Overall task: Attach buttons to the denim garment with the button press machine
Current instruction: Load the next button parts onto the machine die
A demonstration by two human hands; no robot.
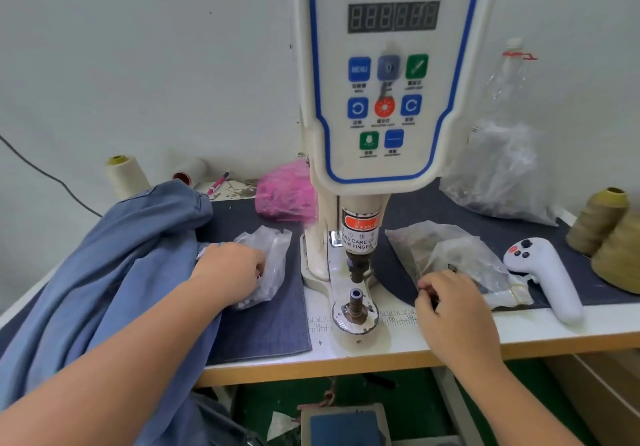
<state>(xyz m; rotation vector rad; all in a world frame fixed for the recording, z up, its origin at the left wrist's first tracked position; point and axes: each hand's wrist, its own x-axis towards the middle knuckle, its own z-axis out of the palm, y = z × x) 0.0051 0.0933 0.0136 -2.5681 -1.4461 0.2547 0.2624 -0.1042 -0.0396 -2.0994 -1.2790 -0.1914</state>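
From the head camera, the person is reaching both hands into bags of parts on either side of the button press machine. The left hand is curling its fingers into a crinkled clear plastic bag lying on the dark denim mat; it seems to be pinching something small inside, though the piece itself is hidden. The right hand is sitting at the mouth of a second clear bag, its fingertips closing on a small dark item (probably a button part, too small to tell). The denim garment is lying bunched on the left of the table, under the left forearm and well apart from the lower die, which is standing bare beneath the raised punch.

To do this step well, I judge that each hand should be drawing out one piece only, checking which way it faces, then seating it squarely on its die before the cloth comes over, with fingers clear of the punch as the warning label says.

The garment is looking soft, light blue and loosely folded; the bags are thin, glossy and wrinkled; the die is a short metal cylinder on a worn round base. A smooth white handheld controller is lying to the right, near olive thread cones, and a pink bag is sitting behind.
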